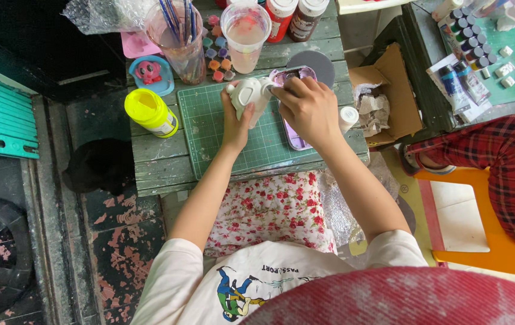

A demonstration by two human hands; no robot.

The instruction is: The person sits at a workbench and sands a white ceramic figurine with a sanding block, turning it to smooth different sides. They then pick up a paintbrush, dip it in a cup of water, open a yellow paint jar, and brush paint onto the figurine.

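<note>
Near the upper middle of the frame, the left hand [235, 120] has its grip clamped on a white plaster figure [249, 96], held just above the green cutting mat [209, 129] on the wooden bench [155, 162]. The right hand [308, 108] comes in from the right, its fingers curled together and pressed against the right side of the figure; whether they pinch a brush or other small tool cannot be told. Under the right hand lies a lilac tray [296, 138], partly hidden by it, its near end on the mat.

To the left of the mat stands a yellow jar [149, 111], tilted on its side. Behind it, toward the upper left, a blue dish [152, 75] holds a small pink figure. At the upper middle a clear cup of brushes [179, 42] stands beside a clear cup of cloudy water [245, 36], with a row of small paint pots [216, 54] between them. Two red-capped bottles [293, 15] stand at the top edge. A small white jar [349, 117] sits just right of the right wrist, near an open cardboard box [389, 96] with crumpled paper.

At the lower middle a floral cushion [269, 207] rests against the bench edge. On the right another person in plaid trousers [504, 162] sits on an orange stool [492, 241].
</note>
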